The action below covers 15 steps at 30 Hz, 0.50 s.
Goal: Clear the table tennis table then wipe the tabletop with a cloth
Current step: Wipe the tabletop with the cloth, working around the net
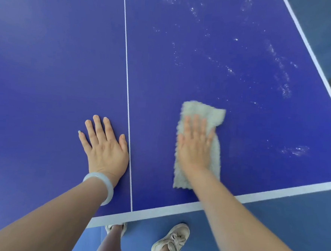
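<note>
R hand (194,145) on cloth (203,111), tabletop (57,59) prob. wet

The blue counter (57,59) is smooth with a faint sheen, dulled in places by powdery whitish smears (284,88), the pale cloth (202,112) is fluffy and nubbly, and the wrist bangle (108,188) looks smooth, milky and glossy.

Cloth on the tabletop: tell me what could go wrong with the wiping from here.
1. The white specks lie spread beyond and right of the cloth; a flat push may smear or scatter them instead of lifting them.
2. The right hand only presses flat on the cloth without gripping it, so the cloth could slip or bunch.
3. The cloth's near end lies close to the near edge of the tabletop; pulling back might sweep residue onto the shoes.
</note>
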### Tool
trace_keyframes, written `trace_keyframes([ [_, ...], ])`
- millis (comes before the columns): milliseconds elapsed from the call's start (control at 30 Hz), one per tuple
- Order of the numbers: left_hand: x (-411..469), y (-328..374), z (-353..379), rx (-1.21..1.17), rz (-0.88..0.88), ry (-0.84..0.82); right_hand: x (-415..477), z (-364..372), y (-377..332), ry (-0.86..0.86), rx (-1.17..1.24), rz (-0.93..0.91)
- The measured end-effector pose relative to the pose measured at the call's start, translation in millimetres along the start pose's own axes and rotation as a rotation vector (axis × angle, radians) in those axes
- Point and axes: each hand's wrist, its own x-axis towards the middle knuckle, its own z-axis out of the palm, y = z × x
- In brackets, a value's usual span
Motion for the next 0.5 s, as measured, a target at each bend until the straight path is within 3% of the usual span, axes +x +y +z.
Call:
trace_keyframes([
  [133,-1.7,0.6,-4.2,-0.025,0.014,-0.023,-68.5,15.6,-35.3,-0.014,0.007,-0.352],
  [267,4.6,4.6,-19.1,-0.25,-0.026,-0.001,-72.6,7.3,32.3,-0.042,-0.023,-0.458],
  [400,-10.0,58.2,-25.0,-0.356,0.274,0.017,-25.8,-12.7,104.5,-0.055,0.02,-0.117],
  [500,-25.7,113.2,-11.7,-0.347,0.32,-0.068,-15.9,-14.6,96.5,-0.013,0.02,0.066],
])
